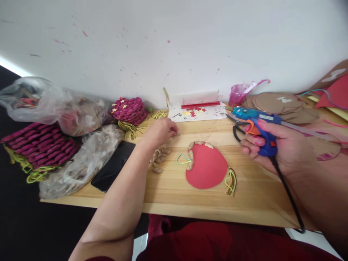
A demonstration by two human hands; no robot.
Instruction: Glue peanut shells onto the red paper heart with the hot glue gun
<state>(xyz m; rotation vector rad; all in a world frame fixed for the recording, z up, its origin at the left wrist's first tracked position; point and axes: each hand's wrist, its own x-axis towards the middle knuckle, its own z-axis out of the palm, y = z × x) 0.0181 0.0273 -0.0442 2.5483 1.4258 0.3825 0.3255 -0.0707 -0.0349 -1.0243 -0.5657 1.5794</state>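
My right hand [274, 150] is wrapped round a blue hot glue gun [254, 127] with an orange trigger, its nozzle pointing left above the table. My left hand [160, 132] reaches over a small heap of peanut shells [160, 156], fingers curled and pinching at one shell near its tips. Between the hands lies a red apple-shaped paper cutout [208, 166] with a few shells glued along its top left edge, a green string loop [183, 158] at its left and a yellow-green tassel [231, 181] at its right.
Black-handled scissors [236, 125] lie by the glue gun. A black phone [112, 166] and plastic bags [81, 163] sit left. Purple shell ornaments [40, 143] lie far left and another [129, 110] at the back. Brown card circles [280, 105], a pink cup [237, 94] and a star sheet [197, 112] line the wall.
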